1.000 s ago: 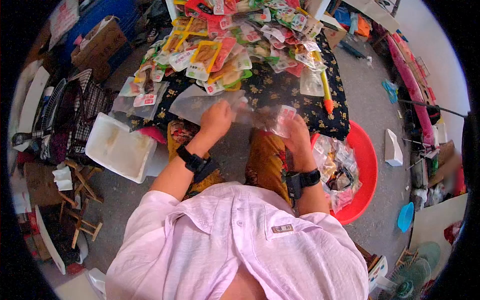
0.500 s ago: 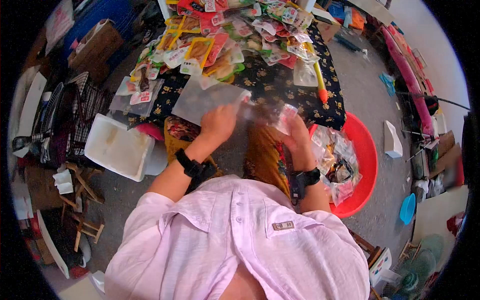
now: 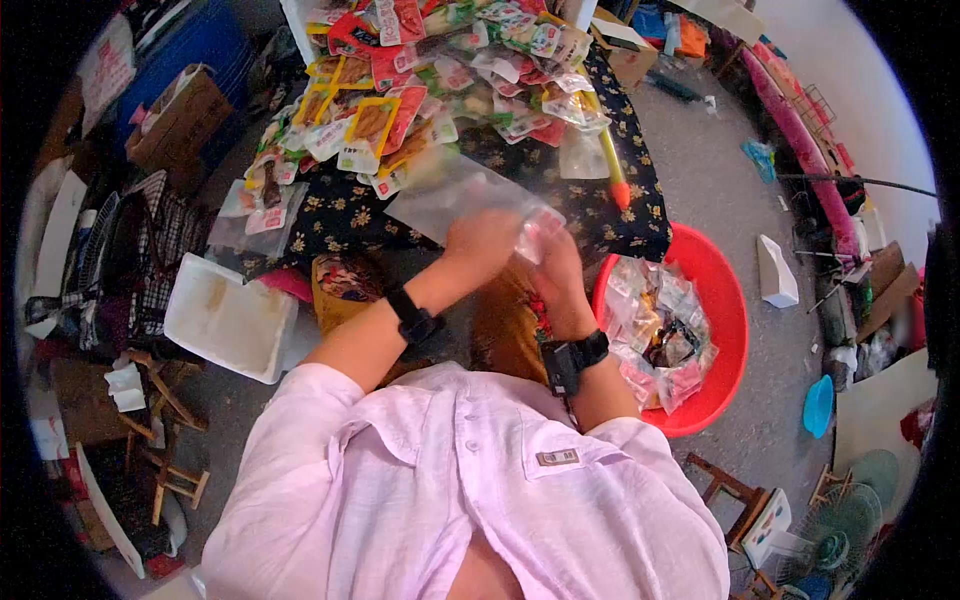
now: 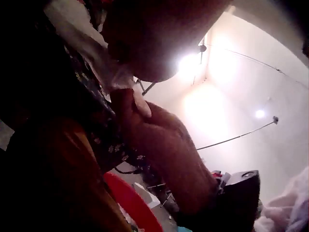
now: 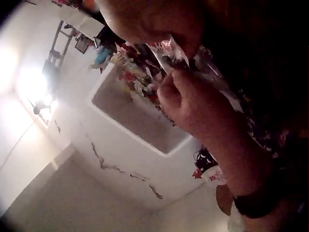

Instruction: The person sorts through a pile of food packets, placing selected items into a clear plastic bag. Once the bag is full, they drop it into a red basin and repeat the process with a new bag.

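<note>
In the head view my left hand (image 3: 482,245) has its fingers curled on a clear plastic bag (image 3: 425,205), which spreads out to the upper left over the dark floral cloth (image 3: 350,215). Close beside it, my right hand (image 3: 560,272) pinches a small clear packet (image 3: 540,232) with a red-and-white label. The right wrist view has the left hand (image 5: 186,99) curled right at this packet (image 5: 169,50). Most of the packet is hidden between the hands. Thumb and fingers of the right hand (image 4: 154,128) come together on clear plastic in the left wrist view.
A heap of food packets (image 3: 400,125) covers the table's far part, with a yellow stick with an orange tip (image 3: 618,190) at its right. A red basin (image 3: 735,330) of packets stands on the floor at right; a white box (image 3: 215,330) is at left.
The left hand has moved right, up to the right hand, and the clear bag has come along with it. The dark stretch between the hands no longer shows. The head view has shifted slightly.
</note>
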The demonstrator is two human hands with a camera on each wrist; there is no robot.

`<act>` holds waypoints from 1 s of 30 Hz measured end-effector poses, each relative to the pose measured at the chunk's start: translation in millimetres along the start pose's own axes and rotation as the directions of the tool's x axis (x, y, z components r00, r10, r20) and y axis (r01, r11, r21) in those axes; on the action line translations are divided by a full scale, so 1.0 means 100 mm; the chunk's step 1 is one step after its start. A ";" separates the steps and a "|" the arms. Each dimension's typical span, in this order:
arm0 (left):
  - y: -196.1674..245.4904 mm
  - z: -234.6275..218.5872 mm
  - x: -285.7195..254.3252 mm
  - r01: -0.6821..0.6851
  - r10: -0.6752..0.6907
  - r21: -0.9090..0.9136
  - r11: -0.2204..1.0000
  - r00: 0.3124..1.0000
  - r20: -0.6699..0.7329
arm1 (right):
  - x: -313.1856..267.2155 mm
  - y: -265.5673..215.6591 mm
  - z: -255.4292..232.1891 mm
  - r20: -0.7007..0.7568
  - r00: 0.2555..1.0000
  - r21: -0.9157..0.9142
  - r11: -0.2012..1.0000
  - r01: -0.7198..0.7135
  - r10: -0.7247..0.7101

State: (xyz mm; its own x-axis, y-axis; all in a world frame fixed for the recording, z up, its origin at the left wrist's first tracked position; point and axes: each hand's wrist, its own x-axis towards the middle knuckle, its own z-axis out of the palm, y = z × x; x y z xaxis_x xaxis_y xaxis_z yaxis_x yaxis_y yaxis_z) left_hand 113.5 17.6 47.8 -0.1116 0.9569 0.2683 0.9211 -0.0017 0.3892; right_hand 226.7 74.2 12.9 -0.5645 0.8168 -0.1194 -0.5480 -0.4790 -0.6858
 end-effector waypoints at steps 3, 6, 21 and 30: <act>0.06 0.09 0.15 -0.053 0.055 0.051 0.997 0.998 -0.040 | 0.19 0.02 -0.17 0.053 0.999 -0.149 0.989 0.017 -0.009; 0.15 0.01 0.24 -0.050 0.048 0.016 0.999 0.993 0.107 | 0.08 -0.29 -0.05 0.127 0.979 -0.489 0.868 -0.080 0.162; 0.19 0.32 0.28 -0.254 0.262 -0.190 0.948 0.965 0.018 | 0.01 -0.24 -0.48 -0.120 0.989 -0.207 0.972 -0.114 0.090; -0.08 -0.34 0.00 0.013 0.000 -0.074 0.997 0.987 0.161 | 0.00 -0.15 -0.38 0.064 0.992 -0.001 0.994 0.112 -0.112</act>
State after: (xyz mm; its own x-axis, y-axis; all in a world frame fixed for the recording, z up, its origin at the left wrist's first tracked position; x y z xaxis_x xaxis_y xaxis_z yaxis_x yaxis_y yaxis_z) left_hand 93.7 8.1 75.1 -0.0506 0.9911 0.1229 0.8896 -0.0112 0.4565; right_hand 258.5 93.9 -3.7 -0.5382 0.8428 0.0045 -0.6071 -0.3839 -0.6957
